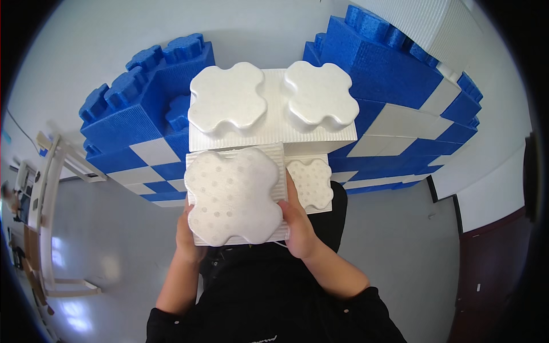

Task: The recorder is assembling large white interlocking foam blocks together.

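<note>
A large white foam building block (234, 197) with one clover-shaped stud on top is held in front of my body. My left hand (187, 233) grips its left side, with most of the fingers hidden. On the opposite side my right hand (297, 226) holds it, the thumb near the stud and a finger along the edge. Directly beyond it sits a white two-stud block (274, 128) in the gap between blue blocks. Lower down, to the right of the held block, a smaller white block (309, 184) shows a dimpled stud.
Stacked blue and white blocks form a wall on the left (123, 126) and right (394, 74). A white ribbed block (423, 23) tops the right side. A white frame table (48, 200) stands far left, and a dark red door (486, 274) is at right.
</note>
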